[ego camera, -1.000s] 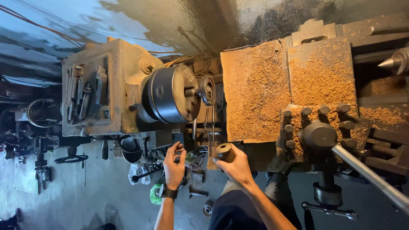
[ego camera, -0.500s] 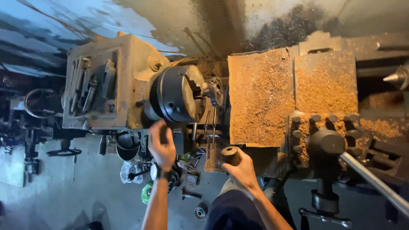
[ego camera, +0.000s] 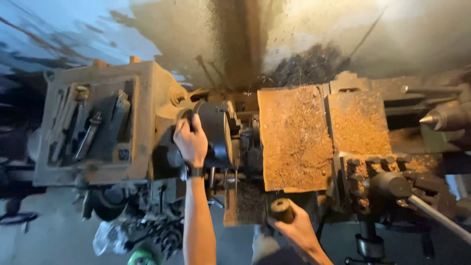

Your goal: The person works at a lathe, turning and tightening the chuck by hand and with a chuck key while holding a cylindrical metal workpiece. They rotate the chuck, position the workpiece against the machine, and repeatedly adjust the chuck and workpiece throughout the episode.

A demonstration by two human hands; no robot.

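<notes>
1. The right hand, low in the view and nearest the camera, grips a short brown cylindrical piece, fingers wrapped around its lower part so that its hollow end shows above them, just in front of the lathe's carriage.
2. The left hand, a dark watch at its wrist, reaches further up and lies with fingers curled over the dark round chuck, pressed against its rim.
3. To the left of the chuck stands the worn headstock, a tray set in its top holding wrenches and other tools.
4. To the right of the chuck, two flat plates of the carriage lie thickly covered in golden-brown swarf.
5. Beside them sits the tool post, a long bright lever running out toward the lower right edge.
6. At the far right, the pointed tailstock centre aims toward the chuck, well apart from it.
7. Farthest off, a stained, dark-streaked wall rises behind the machine.
</notes>
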